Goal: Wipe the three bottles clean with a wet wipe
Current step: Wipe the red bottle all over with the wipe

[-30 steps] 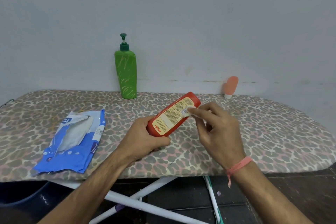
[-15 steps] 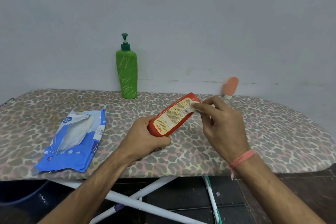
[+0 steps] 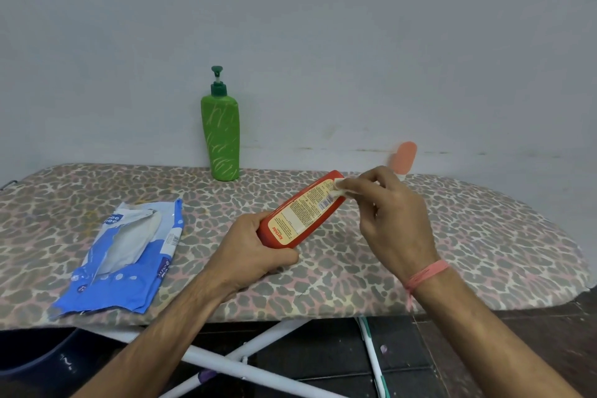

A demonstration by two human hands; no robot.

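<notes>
The left hand [image 3: 255, 250] grips the lower end of the red bottle [image 3: 300, 212], holding it tilted above the ironing board [image 3: 484, 236] near its front edge. The right hand [image 3: 394, 220] pinches a white wet wipe [image 3: 339, 187] against the bottle's upper end. The green pump bottle [image 3: 221, 136] stands upright at the back edge; the small orange bottle [image 3: 403, 157] stands farther right along it. A blue wipes pack [image 3: 126, 252] lies toward the left.

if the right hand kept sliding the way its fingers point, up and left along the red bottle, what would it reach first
Probably nothing soon. The right hand pinches the wet wipe at the far end of the red bottle; beyond lies bare ironing board. The green pump bottle stands further left, though depth is unclear.
</notes>
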